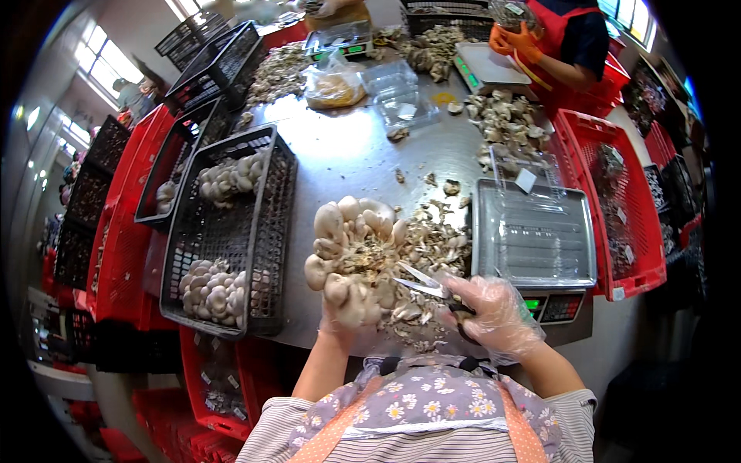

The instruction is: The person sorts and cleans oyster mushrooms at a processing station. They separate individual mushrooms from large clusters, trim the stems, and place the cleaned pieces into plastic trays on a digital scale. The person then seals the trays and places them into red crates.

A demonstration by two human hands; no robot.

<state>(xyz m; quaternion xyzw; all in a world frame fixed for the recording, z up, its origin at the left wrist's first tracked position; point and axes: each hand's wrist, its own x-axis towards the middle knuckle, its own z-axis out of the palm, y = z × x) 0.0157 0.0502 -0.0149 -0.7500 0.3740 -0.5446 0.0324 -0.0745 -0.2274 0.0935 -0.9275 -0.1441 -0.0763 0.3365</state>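
**Mushroom cluster [370, 224] in left hand [336, 322], scissors [423, 284] in right hand [494, 310]**

Metal table [328, 166] fills the middle. Black crate [272, 224] on its left side, mushroom clumps inside; red crate [639, 284] at right, packed trays in it. Scale [570, 306] beside right hand, clear plastic tray on top. Pale mushroom pieces [441, 241] heaped just right of the cluster. Cluster is above the near table edge, underside with stems facing up; left hand grips it from below, fingers mostly hidden. Right hand, clear-gloved, clenched round scissor handles. Blades parted, tips by cluster's right side; contact can't be told.
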